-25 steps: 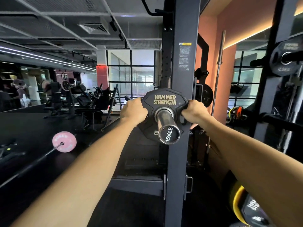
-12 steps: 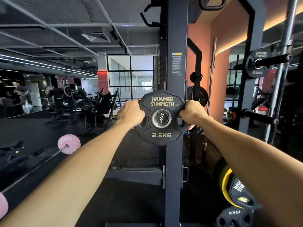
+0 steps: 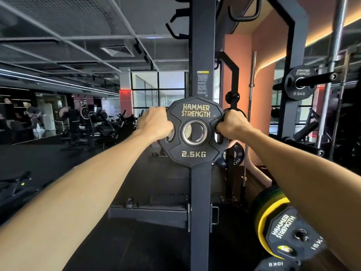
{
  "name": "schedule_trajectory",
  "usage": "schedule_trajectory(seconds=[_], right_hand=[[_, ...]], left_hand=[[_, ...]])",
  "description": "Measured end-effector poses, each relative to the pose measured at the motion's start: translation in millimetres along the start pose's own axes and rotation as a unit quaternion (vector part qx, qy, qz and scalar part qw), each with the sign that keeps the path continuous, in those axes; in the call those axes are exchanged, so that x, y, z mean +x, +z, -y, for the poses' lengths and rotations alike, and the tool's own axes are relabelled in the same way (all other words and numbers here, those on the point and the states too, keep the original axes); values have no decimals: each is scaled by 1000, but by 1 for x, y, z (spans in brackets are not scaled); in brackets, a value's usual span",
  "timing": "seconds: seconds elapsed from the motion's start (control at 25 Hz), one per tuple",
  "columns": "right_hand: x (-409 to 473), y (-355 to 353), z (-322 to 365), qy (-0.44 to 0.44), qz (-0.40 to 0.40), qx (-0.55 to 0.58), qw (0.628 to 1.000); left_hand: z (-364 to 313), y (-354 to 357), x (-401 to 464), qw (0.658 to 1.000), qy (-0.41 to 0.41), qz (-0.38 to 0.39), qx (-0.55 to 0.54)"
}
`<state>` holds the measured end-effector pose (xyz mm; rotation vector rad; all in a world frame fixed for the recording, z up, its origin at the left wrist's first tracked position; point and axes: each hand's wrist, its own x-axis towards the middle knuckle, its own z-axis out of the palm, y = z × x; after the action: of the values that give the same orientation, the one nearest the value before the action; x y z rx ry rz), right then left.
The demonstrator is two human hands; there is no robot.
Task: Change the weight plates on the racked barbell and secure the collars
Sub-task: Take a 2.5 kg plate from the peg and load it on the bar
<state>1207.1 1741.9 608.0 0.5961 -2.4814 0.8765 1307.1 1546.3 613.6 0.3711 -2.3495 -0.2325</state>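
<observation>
A black 2.5 kg Hammer Strength plate (image 3: 195, 153) hangs in front of the rack upright, held between both hands. My left hand (image 3: 155, 124) grips its left edge, with fingers through the left slot. My right hand (image 3: 233, 125) grips its right edge at the right slot. The plate's steel-ringed centre hole (image 3: 194, 132) is empty; no barbell sleeve passes through it. The barbell itself is not visible behind the plate.
The black rack upright (image 3: 201, 192) stands straight ahead. Another 2.5 kg plate (image 3: 298, 83) sits on a storage peg at upper right. Stored plates, one yellow-rimmed (image 3: 273, 218) and a 10 kg one, sit at lower right. Gym machines fill the left background.
The plate has slid toward me off the end of the barbell sleeve; a second ago the sleeve stuck out through its hole, now the hole is empty. Both hands keep their grip.
</observation>
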Motion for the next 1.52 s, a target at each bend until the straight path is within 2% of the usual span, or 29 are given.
schedule_trajectory(seconds=[0.28,0.48,0.84,1.16,1.52], right_hand=[[36,-77,-92,-45,-16,-14,999],[54,-125,-168,-36,-18,-44,998],[117,-169,-280,9,-49,-45,998],[176,-206,-368,11,-77,-64,995],[230,-270,-484,-22,-44,-79,996]], left_hand=[[-113,32,22,1000,3,-19,-6],[-195,70,36,1000,18,-10,-16],[-303,140,94,996,83,-10,-26],[-393,200,158,992,118,3,-41],[-518,260,188,996,78,-12,-38]])
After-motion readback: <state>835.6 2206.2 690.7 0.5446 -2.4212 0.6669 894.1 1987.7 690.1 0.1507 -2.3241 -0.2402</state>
